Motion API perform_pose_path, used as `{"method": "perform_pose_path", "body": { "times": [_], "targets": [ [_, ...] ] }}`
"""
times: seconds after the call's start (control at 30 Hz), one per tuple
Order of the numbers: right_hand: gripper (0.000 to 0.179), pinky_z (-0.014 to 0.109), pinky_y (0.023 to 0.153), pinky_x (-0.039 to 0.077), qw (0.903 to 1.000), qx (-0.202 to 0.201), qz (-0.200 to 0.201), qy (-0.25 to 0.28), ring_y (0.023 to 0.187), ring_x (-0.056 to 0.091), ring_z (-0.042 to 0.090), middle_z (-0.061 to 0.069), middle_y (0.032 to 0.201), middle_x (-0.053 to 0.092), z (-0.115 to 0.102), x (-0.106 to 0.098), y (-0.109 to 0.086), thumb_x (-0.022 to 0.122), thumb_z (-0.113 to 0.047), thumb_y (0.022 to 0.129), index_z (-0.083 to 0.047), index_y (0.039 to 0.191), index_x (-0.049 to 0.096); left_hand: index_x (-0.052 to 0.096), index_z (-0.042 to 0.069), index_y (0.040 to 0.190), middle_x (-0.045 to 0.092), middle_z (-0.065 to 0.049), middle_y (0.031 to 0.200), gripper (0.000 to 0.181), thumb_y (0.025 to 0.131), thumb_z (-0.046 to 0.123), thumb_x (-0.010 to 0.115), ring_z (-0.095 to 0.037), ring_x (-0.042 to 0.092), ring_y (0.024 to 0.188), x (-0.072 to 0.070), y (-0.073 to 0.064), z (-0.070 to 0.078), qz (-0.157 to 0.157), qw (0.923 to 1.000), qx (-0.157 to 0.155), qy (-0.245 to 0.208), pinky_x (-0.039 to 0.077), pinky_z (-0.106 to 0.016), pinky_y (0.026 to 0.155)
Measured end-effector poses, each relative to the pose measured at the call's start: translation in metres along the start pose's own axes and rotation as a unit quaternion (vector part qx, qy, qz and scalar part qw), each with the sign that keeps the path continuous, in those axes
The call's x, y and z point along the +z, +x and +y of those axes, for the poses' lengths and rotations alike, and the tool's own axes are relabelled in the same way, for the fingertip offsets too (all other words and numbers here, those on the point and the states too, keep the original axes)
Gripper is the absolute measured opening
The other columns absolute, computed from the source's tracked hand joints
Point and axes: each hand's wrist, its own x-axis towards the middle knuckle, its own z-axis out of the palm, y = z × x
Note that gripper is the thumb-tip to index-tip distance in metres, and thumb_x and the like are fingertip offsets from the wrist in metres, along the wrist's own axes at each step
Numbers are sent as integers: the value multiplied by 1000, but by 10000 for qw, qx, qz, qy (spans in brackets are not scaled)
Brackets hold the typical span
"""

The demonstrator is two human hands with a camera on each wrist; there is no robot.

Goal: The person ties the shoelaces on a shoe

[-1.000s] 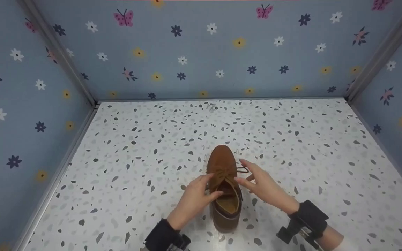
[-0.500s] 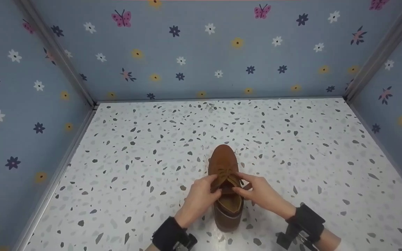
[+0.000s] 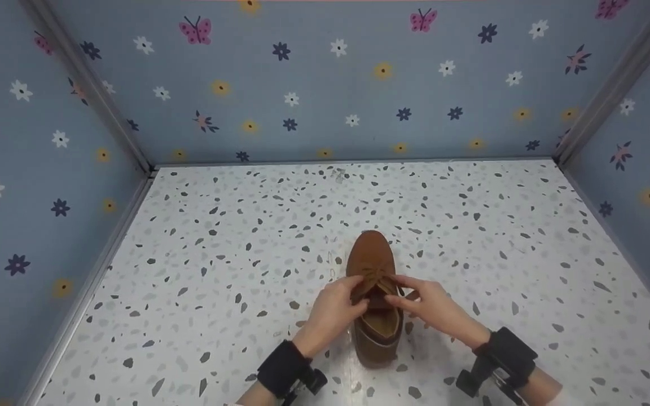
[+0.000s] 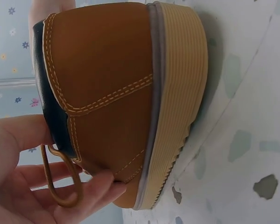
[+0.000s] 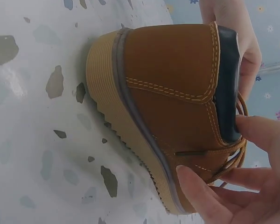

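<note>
A brown lace-up shoe (image 3: 371, 251) with a thick ribbed tan sole stands on the speckled surface, toe pointing away from me and heel near. My left hand (image 3: 333, 307) pinches the left edge of its opening beside the laces (image 3: 374, 274). On the opposite edge my right hand (image 3: 435, 307) pinches, thumb (image 5: 254, 133) at the dark collar lining and fingertips along the outer side. In the left wrist view a loose lace loop (image 4: 76, 186) hangs across the fingers. Laces also trail by the right fingers. The insole shows tan between the hands.
White terrazzo-patterned flooring (image 3: 235, 225) spreads around the shoe. Blue panels with flowers and butterflies (image 3: 325, 73) close off the back and both sides, with grey metal posts (image 3: 99, 96) at the corners. Each wrist wears a black strap (image 3: 282, 369) with a camera.
Both hands have come in from beside the shoe and taken hold of the two edges of its opening. The shoe has shifted slightly right and forward.
</note>
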Motion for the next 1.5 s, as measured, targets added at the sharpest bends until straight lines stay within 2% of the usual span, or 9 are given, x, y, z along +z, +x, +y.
{"method": "perform_pose_path", "body": {
  "times": [0.17, 0.37, 0.53, 0.77, 0.87, 0.97, 1.1, 1.27, 1.5],
  "targets": [
    [41, 36, 59, 49, 9978, -482, 173, -413, 82, 57, 26, 13, 113, 56, -1, -9, 10, 53, -26, 93, -3, 126, 50, 61, 6, 102, 55, -1, 93, 37, 83, 38, 63, -14, 54, 83, -1, 9, 10, 563, 9971, 266, 426, 46, -28, 71],
    [39, 28, 63, 47, 9802, -1421, 751, -1155, 73, 56, 18, 17, 115, 53, 2, -17, 24, 62, 1, 83, 1, 121, 52, 52, 5, 84, 43, -1, 70, 43, 81, 47, 61, -14, 47, 56, 6, 29, 27, 814, 9843, 219, 1551, 39, -24, 44],
    [43, 30, 68, 48, 9714, -2009, 660, -1078, 79, 57, 20, 14, 115, 54, 6, -19, 34, 63, 9, 79, 1, 120, 52, 49, 3, 87, 46, -5, 69, 41, 78, 39, 68, -20, 52, 56, 12, 40, 37, 540, 9729, -111, 2244, 41, -29, 42],
    [30, 31, 72, 47, 9694, -2248, 192, -961, 90, 57, 18, 6, 104, 61, 4, -18, 44, 63, 5, 81, -3, 110, 61, 42, -1, 103, 47, -12, 84, 45, 76, 23, 68, -26, 54, 71, 5, 48, 47, -287, 9860, -855, 1400, 46, -36, 55],
    [22, 29, 72, 47, 9702, -2239, 227, -899, 88, 57, 15, 2, 96, 62, 4, -16, 46, 63, 4, 81, -5, 101, 64, 39, -7, 114, 49, -18, 96, 52, 77, 17, 65, -29, 55, 81, -1, 47, 46, -709, 9872, -910, 1105, 47, -38, 64],
    [20, 28, 69, 48, 9693, -2282, 340, -854, 84, 58, 14, 1, 92, 63, 5, -15, 46, 64, 5, 80, -6, 97, 66, 40, -10, 116, 52, -20, 98, 46, 78, 7, 61, -27, 55, 82, -10, 46, 40, -1046, 9894, -681, 740, 47, -35, 67],
    [18, 27, 63, 48, 9648, -2435, 427, -893, 79, 58, 13, 1, 89, 63, 6, -16, 42, 65, 4, 80, -6, 95, 68, 51, -2, 97, 53, -8, 84, 22, 76, -6, 55, -20, 52, 75, -21, 44, 22, -1142, 9926, 58, 414, 44, -29, 64],
    [16, 26, 55, 47, 9717, -2192, 242, -841, 71, 57, 14, 0, 88, 64, 6, -14, 33, 66, -1, 81, -6, 97, 67, 55, 4, 86, 51, -1, 82, 22, 74, -15, 50, -18, 51, 79, -21, 37, -10, -690, 9943, 765, 270, 43, -28, 70],
    [19, 26, 51, 48, 9831, -1763, 154, -468, 67, 58, 17, -1, 89, 60, 12, -6, 26, 62, -4, 85, -6, 104, 63, 44, 2, 111, 38, -6, 99, 40, 75, -15, 50, -22, 46, 94, -2, 21, -39, -107, 9862, 1542, 584, 41, -30, 85]
  ]
}}
